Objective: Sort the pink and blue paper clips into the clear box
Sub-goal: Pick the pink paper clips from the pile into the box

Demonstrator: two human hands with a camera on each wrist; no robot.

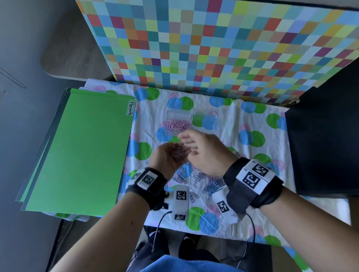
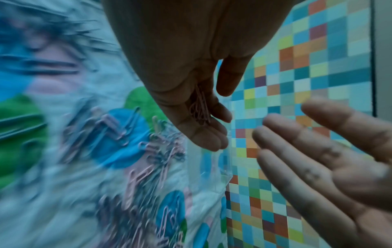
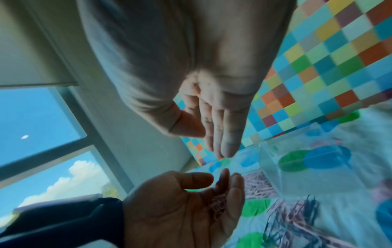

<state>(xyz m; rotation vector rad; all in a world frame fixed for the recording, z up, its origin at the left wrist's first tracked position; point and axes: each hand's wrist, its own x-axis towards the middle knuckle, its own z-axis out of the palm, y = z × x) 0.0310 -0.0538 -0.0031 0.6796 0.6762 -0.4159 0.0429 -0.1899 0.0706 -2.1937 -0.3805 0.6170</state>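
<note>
My left hand [image 1: 170, 157] is cupped palm up above the cloth, fingers curled round a small bunch of pink paper clips [image 1: 178, 153] [image 3: 220, 206] [image 2: 200, 109]. Right beside it, my right hand [image 1: 197, 145] [image 3: 220, 134] hovers with straight fingers, holding nothing. Just beyond both hands stands the clear box [image 1: 180, 113]. Its left compartment holds a heap of pink clips [image 1: 178, 124] [image 3: 257, 186]; its right compartment [image 1: 207, 122] [image 3: 307, 161] looks bare. A loose pile of mixed pink and blue clips [image 1: 199, 179] [image 3: 297, 218] lies on the cloth under my wrists.
Green folders [image 1: 79, 153], one labelled "Permits", lie at the left. A checkered colour board [image 1: 221, 46] stands right behind the box. A dark block [image 1: 330, 138] borders the right side. The spotted cloth [image 1: 246, 115] covers the table.
</note>
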